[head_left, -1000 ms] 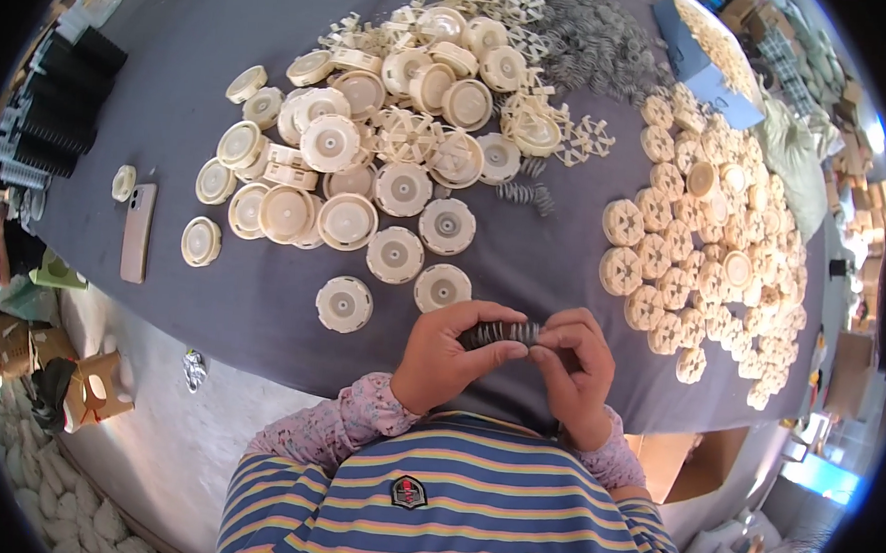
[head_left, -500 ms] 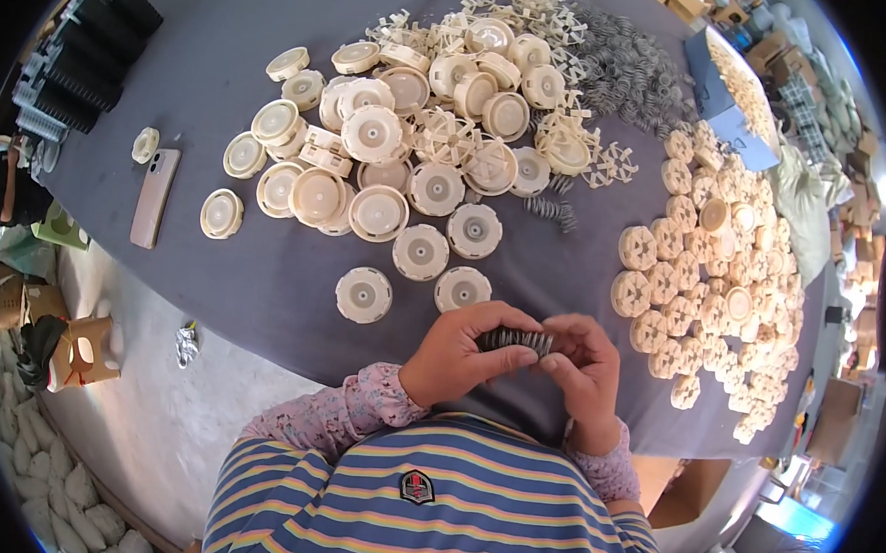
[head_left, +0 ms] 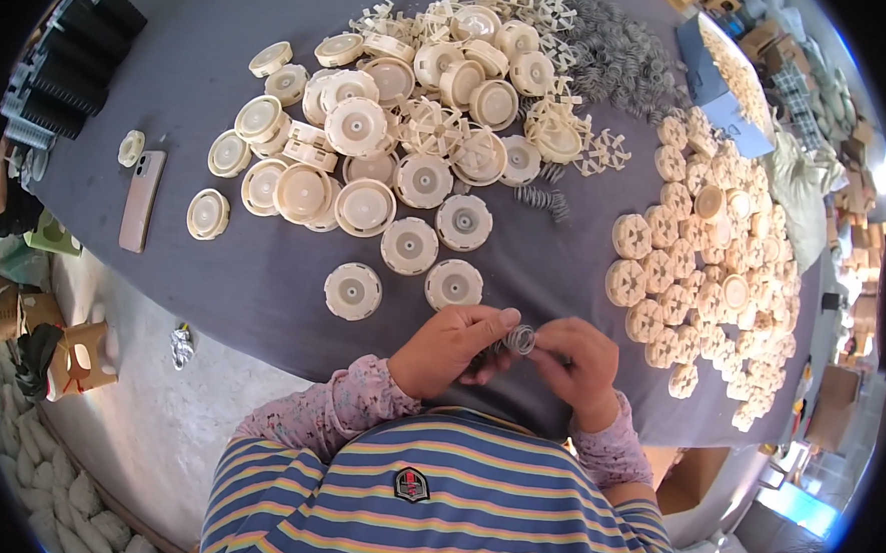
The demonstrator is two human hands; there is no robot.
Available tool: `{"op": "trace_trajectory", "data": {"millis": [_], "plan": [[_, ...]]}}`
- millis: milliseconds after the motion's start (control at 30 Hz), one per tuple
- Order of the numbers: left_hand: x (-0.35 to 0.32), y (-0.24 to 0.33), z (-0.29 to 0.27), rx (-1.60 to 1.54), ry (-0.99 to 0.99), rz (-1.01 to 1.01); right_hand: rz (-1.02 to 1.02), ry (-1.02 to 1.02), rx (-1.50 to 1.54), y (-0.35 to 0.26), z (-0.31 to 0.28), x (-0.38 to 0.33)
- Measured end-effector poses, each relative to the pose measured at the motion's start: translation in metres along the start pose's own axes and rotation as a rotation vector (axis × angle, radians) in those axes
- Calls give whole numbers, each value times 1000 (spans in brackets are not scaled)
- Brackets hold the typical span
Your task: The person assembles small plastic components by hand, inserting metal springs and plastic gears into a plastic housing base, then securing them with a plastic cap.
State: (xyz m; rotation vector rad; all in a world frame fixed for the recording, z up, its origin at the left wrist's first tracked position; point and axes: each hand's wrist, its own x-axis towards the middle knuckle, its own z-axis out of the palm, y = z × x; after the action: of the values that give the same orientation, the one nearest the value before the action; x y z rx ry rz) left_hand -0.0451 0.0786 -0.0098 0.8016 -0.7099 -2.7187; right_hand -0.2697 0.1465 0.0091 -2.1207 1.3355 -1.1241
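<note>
Close to my body at the table's near edge, my left hand (head_left: 447,349) is closed around grey metal coil springs (head_left: 522,339), their round end facing up and right. My right hand (head_left: 581,366) pinches at that end with thumb and fingers; whether one coil or several is in the pinch cannot be made out. Just beyond my hands lie loose cream round caps (head_left: 454,284) with grey centres, one more cap (head_left: 353,291) standing apart to the left. Two loose springs (head_left: 542,200) rest farther off, beside the pile of caps (head_left: 356,127).
At the far side are cream claw-shaped plastic pieces (head_left: 433,126) and a heap of springs (head_left: 625,61). Slotted cream discs (head_left: 664,273) cover the right side, below a blue box (head_left: 718,86). A phone (head_left: 141,201) lies at left near black stacked trays (head_left: 79,57).
My left hand has turned the springs from lying sideways to end-up. My right hand's fingers have curled onto their end. The whole view has shifted slightly.
</note>
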Motion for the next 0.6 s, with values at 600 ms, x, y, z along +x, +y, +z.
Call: {"op": "trace_trajectory", "data": {"millis": [600], "plan": [[2,-12,7,299,210,400,32,109,-71,-7,9,5]]}}
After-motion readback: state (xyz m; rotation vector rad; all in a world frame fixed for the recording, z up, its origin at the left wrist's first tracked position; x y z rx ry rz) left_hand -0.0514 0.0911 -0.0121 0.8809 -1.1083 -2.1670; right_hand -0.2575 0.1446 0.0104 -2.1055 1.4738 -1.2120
